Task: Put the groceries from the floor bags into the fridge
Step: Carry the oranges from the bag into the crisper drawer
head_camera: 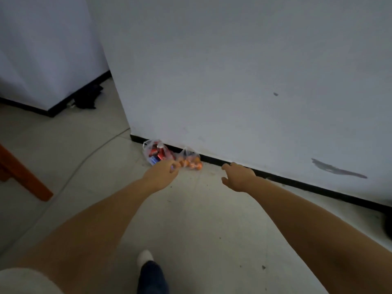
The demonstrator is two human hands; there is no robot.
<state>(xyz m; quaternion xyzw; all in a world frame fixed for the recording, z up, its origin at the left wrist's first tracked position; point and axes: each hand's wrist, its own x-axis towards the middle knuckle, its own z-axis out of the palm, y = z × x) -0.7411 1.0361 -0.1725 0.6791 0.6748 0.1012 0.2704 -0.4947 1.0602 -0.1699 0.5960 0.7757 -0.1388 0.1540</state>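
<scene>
I can read no lettering; the print on the red cans in the clear plastic bag [156,153] is blurred.

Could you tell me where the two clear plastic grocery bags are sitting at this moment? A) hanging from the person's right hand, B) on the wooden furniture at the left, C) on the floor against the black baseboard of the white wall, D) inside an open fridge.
C: the bag of red cans and the bag of oranges lie side by side on the tiled floor against the baseboard, with both hands reaching toward them and neither holding one.
</scene>
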